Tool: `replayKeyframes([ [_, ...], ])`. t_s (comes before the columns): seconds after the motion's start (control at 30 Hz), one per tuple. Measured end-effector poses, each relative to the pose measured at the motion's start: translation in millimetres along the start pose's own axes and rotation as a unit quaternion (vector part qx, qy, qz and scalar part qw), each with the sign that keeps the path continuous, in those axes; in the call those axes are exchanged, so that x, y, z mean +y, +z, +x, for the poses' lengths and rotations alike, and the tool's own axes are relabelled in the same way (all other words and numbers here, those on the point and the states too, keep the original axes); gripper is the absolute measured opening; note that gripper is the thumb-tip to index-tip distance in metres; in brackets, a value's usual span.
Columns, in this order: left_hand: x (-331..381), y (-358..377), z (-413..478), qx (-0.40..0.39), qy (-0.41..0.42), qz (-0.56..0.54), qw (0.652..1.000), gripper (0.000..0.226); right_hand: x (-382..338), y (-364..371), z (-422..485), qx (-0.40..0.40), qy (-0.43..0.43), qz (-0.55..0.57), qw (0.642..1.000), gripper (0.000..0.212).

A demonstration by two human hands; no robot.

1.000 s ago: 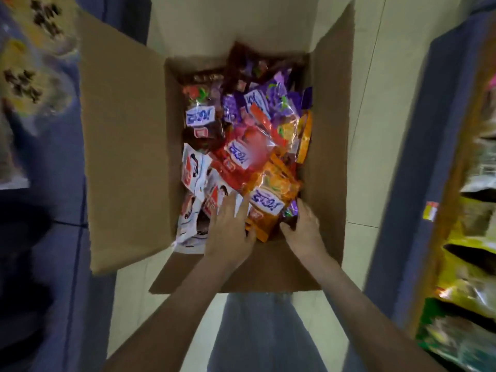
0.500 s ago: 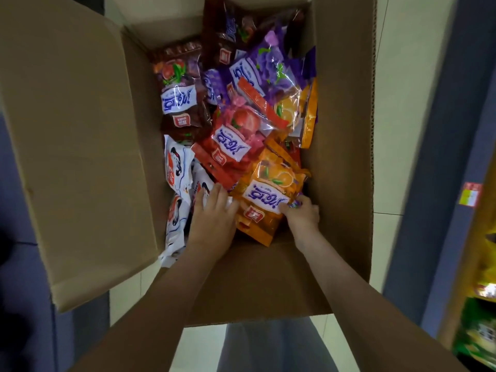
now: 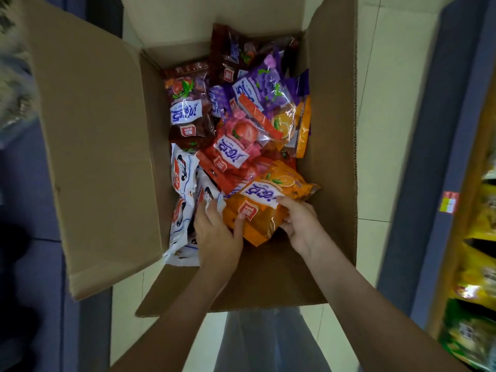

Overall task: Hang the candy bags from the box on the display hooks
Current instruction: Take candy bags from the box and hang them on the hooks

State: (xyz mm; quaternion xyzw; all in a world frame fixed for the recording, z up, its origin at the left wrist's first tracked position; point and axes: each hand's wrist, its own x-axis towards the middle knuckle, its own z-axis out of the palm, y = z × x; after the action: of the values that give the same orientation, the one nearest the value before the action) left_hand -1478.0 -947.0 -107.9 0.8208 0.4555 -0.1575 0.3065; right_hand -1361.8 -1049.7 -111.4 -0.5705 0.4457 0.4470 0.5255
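Both hands (image 3: 217,234) (image 3: 302,226) touch the orange candy bag (image 3: 260,226).

The box (image 3: 107,157) sits on the floor (image 3: 383,130), flaps spread toward nine and three o'clock; candy bags (image 3: 241,146) lie heaped inside; at six o'clock the left hand (image 3: 217,237) and right hand (image 3: 300,226) flank the nearest bag (image 3: 257,210); shelves (image 3: 477,237) stand at three o'clock.

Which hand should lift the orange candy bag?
Right, probably. The right hand grips the orange bag at its edge; the left hand lies mostly on the white bags, only its thumb touching the orange bag.
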Motion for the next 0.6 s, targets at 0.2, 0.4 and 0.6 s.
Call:
replayKeyframes([
  [0.2, 52, -76, -33, -0.167, -0.331, -0.394, 0.841, 0.017, -15, 8, -93, -0.024, -0.020, -0.006, 0.999, 0.037],
  [0.4, 99, -191, -98, -0.076, -0.271, -0.454, 0.845, 0.032, -27, 19, -226, -0.033, 0.010, 0.022, 0.999, 0.028],
  [0.6, 91, -327, -188, 0.035, -0.270, -0.486, 0.831, 0.032, -10, 56, -372, -0.101, -0.048, -0.123, 0.986, 0.005],
])
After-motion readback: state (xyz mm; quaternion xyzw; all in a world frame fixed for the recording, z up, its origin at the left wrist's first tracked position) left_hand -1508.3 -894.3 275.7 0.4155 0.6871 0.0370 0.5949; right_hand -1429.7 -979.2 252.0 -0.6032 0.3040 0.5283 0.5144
